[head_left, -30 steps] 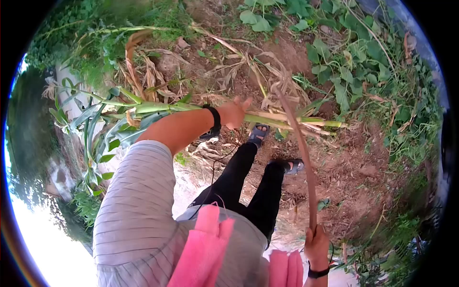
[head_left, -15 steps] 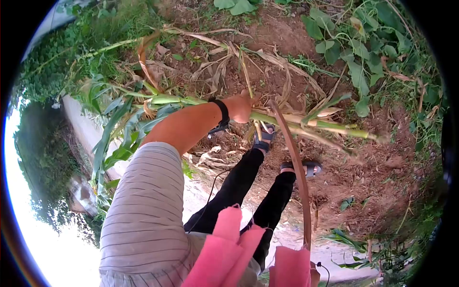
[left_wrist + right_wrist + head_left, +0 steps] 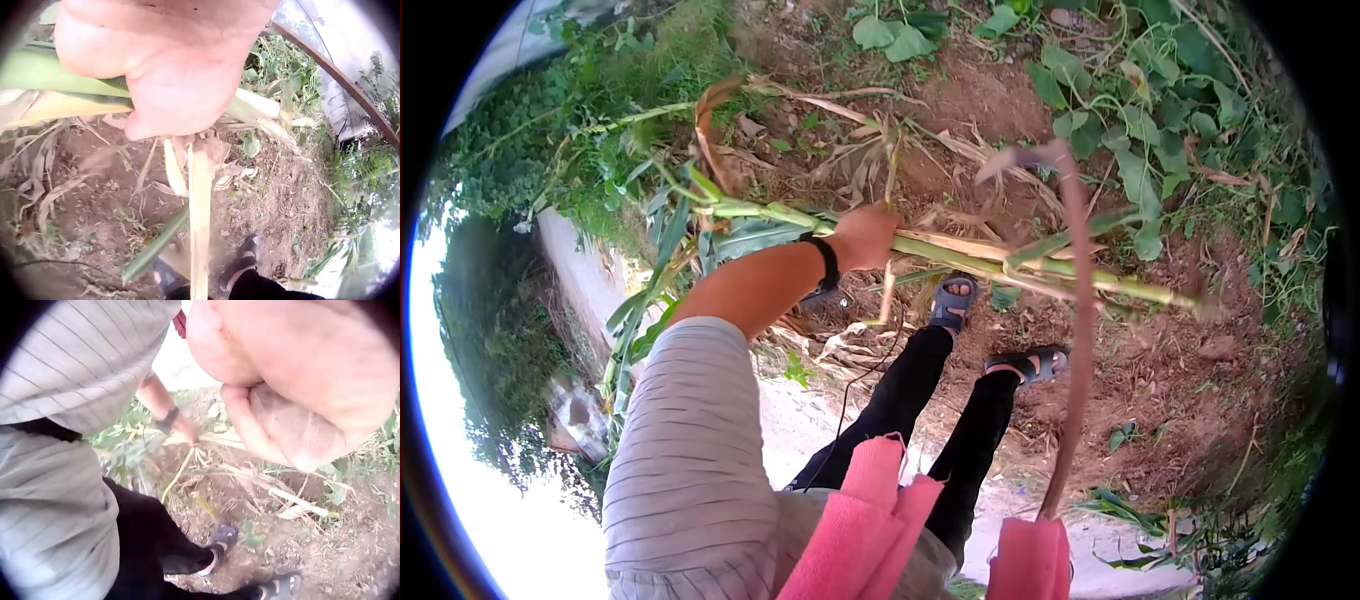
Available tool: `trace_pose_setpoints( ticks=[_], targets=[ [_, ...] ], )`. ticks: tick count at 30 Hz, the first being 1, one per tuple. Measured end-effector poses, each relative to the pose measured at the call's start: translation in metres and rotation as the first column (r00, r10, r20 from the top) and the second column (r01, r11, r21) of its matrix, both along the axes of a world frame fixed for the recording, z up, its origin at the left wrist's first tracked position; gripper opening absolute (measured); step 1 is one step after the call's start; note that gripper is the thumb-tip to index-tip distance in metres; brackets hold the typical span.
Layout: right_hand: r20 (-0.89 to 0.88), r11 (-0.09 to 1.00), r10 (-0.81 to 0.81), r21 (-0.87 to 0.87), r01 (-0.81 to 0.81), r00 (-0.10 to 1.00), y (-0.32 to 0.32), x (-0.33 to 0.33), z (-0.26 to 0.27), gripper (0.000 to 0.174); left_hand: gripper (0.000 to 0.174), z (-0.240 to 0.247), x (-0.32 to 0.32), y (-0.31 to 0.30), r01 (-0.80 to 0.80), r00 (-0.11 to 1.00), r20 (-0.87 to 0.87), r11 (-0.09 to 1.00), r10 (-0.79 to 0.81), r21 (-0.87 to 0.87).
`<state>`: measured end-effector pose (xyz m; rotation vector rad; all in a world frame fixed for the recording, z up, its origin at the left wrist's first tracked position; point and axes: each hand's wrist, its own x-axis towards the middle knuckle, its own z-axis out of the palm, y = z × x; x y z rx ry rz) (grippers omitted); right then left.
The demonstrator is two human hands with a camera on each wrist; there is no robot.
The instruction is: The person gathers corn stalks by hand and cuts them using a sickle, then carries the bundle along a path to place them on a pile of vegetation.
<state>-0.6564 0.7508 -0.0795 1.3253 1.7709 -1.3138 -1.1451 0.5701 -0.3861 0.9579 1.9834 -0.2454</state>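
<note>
In the head view my left hand [image 3: 867, 238] grips a bundle of corn stalks [image 3: 775, 212], which lies crosswise with green leaves at the left and bare stalk ends at the right. Close up in the left wrist view, a pale dry stalk [image 3: 200, 225] juts down from under the same hand. To the right, a sickle [image 3: 1078, 330] with a long curved brown handle is raised, its hooked head blurred beyond the stalks. My right hand [image 3: 294, 369] has its fingers curled round the handle; in the head view a pink strap hides this hand.
My sandalled feet [image 3: 953, 303] stand on bare soil [image 3: 1160, 400] just below the bundle. Leafy vines [image 3: 1140, 170] grow at the upper right, and dry corn leaves litter the ground. A pale paved strip [image 3: 572, 270] runs along the left.
The sickle swung from the stalks beside my left hand up and to the right. My left hand, still on the bundle, has shifted slightly left since half a second ago.
</note>
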Motion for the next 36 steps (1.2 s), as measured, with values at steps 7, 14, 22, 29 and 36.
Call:
trace_pose_setpoints(
  ticks=[7,14,22,29,36],
  targets=[
    [-0.09,0.978,-0.193,0.058,0.199,0.977,0.004,-0.029,0.054,0.029,0.031,0.104,-0.058,-0.037,-0.149,0.981,-0.131,0.988,0.143,-0.035],
    [-0.337,0.745,-0.603,0.088,0.662,0.723,-0.028,0.045,0.039,0.04,0.041,0.212,-0.069,-0.117,0.037,0.947,-0.322,0.997,-0.013,0.068],
    [-0.461,0.83,-0.435,0.128,0.543,0.774,-0.012,0.035,0.08,0.052,0.032,0.317,-0.037,-0.129,-0.364,0.931,-0.015,0.925,0.365,-0.111],
    [-0.504,0.737,-0.565,0.045,0.674,0.653,-0.004,0.069,0.092,0.042,0.027,0.358,0.057,-0.077,-0.335,0.909,0.153,0.898,0.388,-0.285],
    [-0.313,0.882,-0.32,0.245,0.402,0.894,0.028,0.154,0.062,0.03,0.029,0.307,0.182,-0.027,-0.033,0.977,0.157,0.826,0.146,-0.563]
  ],
)
